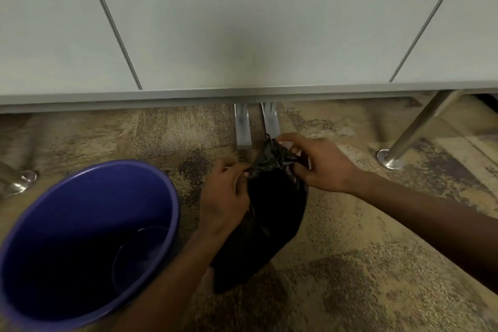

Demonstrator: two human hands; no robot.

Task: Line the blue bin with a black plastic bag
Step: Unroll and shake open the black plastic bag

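Note:
The blue bin (161, 197) stands on the carpet at the lower left, its dark inside bare of any liner. To its right a full black plastic bag (272, 213) sits on the floor with its neck bunched together at the top. My left hand (223, 197) grips the neck from the left side. Across from it, my right hand (318, 162) pinches the twisted top of the bag. What fills the bag is hidden.
A pale grey desk top (242, 21) spans the upper half of the view, just beyond the bag. Two flat grey supports (244, 129) come down behind the bag. Round metal legs with foot plates stand at the right (404, 143) and far left (16, 183).

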